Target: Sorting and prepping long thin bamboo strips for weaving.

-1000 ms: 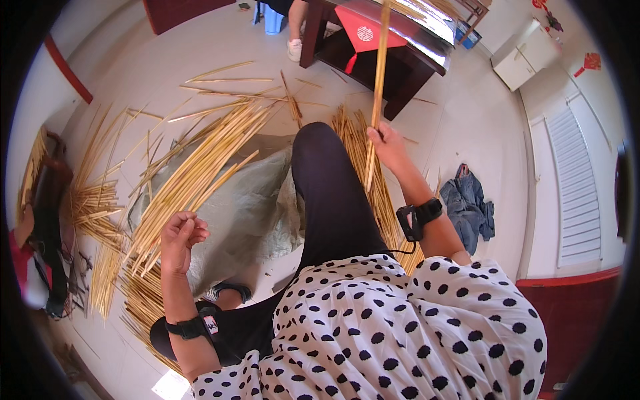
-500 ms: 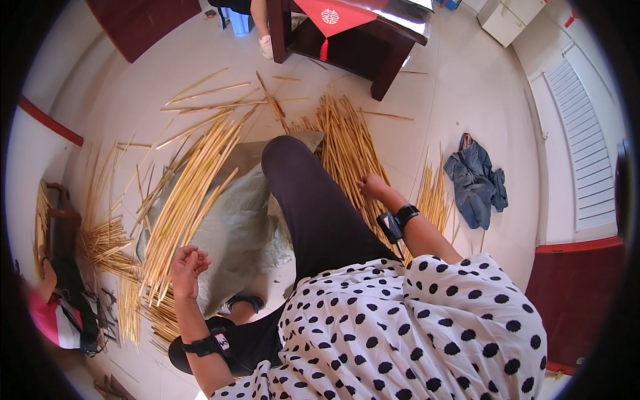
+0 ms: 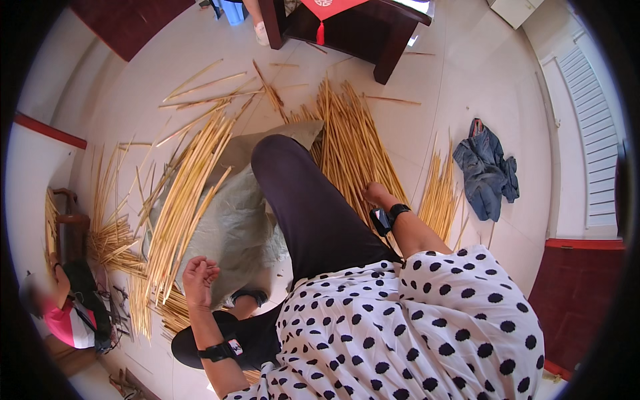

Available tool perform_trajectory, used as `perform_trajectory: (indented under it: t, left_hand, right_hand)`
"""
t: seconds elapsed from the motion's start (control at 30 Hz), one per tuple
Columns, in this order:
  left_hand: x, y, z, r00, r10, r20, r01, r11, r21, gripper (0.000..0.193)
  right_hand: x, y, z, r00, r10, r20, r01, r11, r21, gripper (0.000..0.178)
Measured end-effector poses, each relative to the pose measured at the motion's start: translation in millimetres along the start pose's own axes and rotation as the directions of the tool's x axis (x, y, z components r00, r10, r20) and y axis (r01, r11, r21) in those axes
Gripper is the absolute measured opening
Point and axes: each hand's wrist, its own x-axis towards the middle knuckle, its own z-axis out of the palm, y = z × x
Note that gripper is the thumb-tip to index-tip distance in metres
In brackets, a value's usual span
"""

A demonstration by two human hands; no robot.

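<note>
My left hand [image 3: 201,276] is raised beside a bundle of long, thin yellowish sticks [image 3: 180,207], fingers loosely curled and no stick visible in them. That bundle lies across a grey-green woven plastic sheet or sack [image 3: 243,213] on the floor. To the right of my bent knee, my right hand [image 3: 377,195] is at the edge of another large spread of sticks [image 3: 353,143]. Its fingers are curled in and partly hidden, so I cannot make out what they hold.
A smaller pile of sticks [image 3: 437,187] and a dark blue-grey garment [image 3: 483,170] lie at the right. A dark wooden table [image 3: 347,37] stands at the far side. At the left, a person [image 3: 70,313] sits near more sticks [image 3: 110,243]. Loose sticks litter the floor [image 3: 427,73].
The whole view has shifted a little. My left hand has moved slightly right and nearer to me. My right hand has drawn back slightly along the sticks, its fingers now less visible.
</note>
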Motion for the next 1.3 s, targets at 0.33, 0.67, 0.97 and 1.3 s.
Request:
perform_trajectory:
  t: [0.33,0.67,0.97,1.3]
  left_hand:
    - [4.8,4.1,14.8,0.999,-0.053,-0.009,0.053,0.996,0.073,0.018]
    - [-9.5,20.3,-10.2,0.999,-0.025,-0.028,0.029,0.99,0.141,0.023]
    - [28.0,58.3,-56.9,0.988,0.149,-0.031,-0.113,0.854,0.508,0.023]
    - [61.9,15.7,-46.2,0.917,0.394,0.053,-0.109,0.122,0.987,0.022]
  right_hand:
    - [52.0,100.0,71.5,0.875,-0.43,0.221,0.471,0.655,-0.591,0.019]
    - [24.8,58.5,39.4,0.938,-0.347,-0.016,0.34,0.926,-0.163,0.04]
    - [22.8,-14.9,-30.3,0.98,-0.198,0.028,0.127,0.724,0.678,0.024]
    - [-175.1,-244.9,-172.2,0.861,-0.435,-0.262,0.403,0.273,0.874,0.015]
